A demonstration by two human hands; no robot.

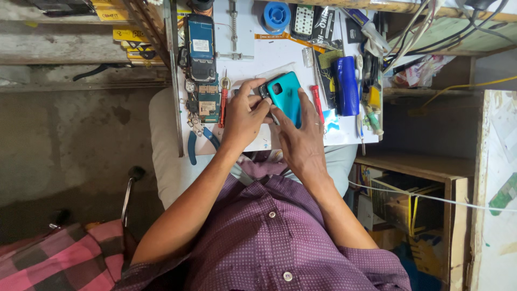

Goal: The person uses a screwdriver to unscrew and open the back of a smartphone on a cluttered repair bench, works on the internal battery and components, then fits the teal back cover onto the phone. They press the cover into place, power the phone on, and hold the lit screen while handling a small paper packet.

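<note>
Looking down from a head-worn camera, a person in a purple checked shirt (269, 237) works at a small white workbench (280, 59). At the bench's middle lies a teal phone (285, 94), back up, its dark camera square towards the far left corner — every place below is told from this phone.

At the phone's left end, the left hand (243, 113) is curled, thumb and fingers pinched on that camera corner. Along the phone's near edge, the right hand (302, 137) lies loosely open and flat, its fingers spread over the teal back, pressing rather than gripping.

Just right of the phone sits a red-handled screwdriver (317, 103), and beyond that a blue cylindrical tool (346, 85). Left of the phone stands another red screwdriver (222, 105), then a bare green circuit board (207, 105) with an opened dark handset (200, 47) beyond it. Blue-handled pliers (198, 141) rest nearer the person on that same left side. A blue reel (277, 14) sits on the far side of the phone.
</note>
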